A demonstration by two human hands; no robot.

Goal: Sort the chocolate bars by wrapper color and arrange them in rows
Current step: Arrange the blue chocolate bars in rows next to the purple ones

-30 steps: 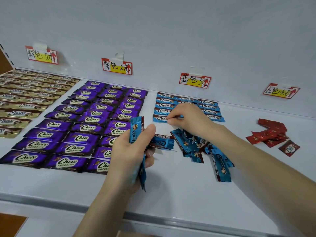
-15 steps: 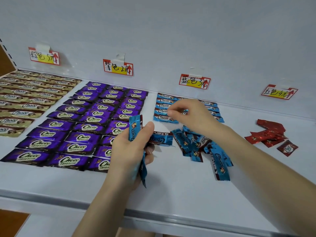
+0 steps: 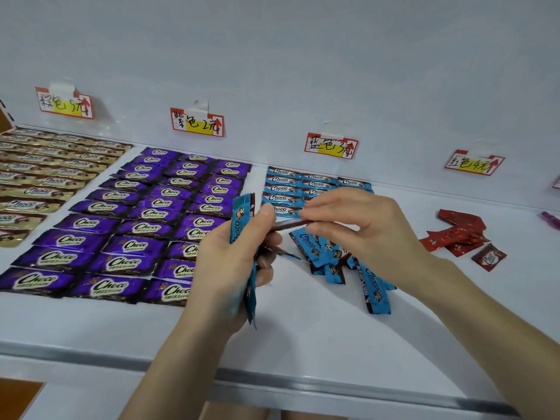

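Since the earlier frame the right hand (image 3: 357,225) had drawn back from the blue rows (image 3: 288,189) to meet the left hand (image 3: 224,268). Its thumb and fingertips were pinched on one blue bar (image 3: 291,223), which stuck out sideways between the two hands. The left hand was clamped round a bundle of blue bars (image 3: 241,219), held upright on edge above the surface (image 3: 303,334).

Judging by the layout, the sort was well past halfway. To the left of the left hand the purple rows (image 3: 151,219) looked finished, and further left the gold rows (image 3: 39,177) did too. Just beyond the right hand's fingertips the blue rows were only begun, a few short lines against the back wall. A loose blue pile (image 3: 339,262) lay under and just past the right wrist, still to be laid out along with the bundle.

Well to the right of the right hand a red heap (image 3: 457,234) sat untouched below its tag (image 3: 474,162). A stray purple bar (image 3: 551,219) lay at the far right edge and would need moving across.
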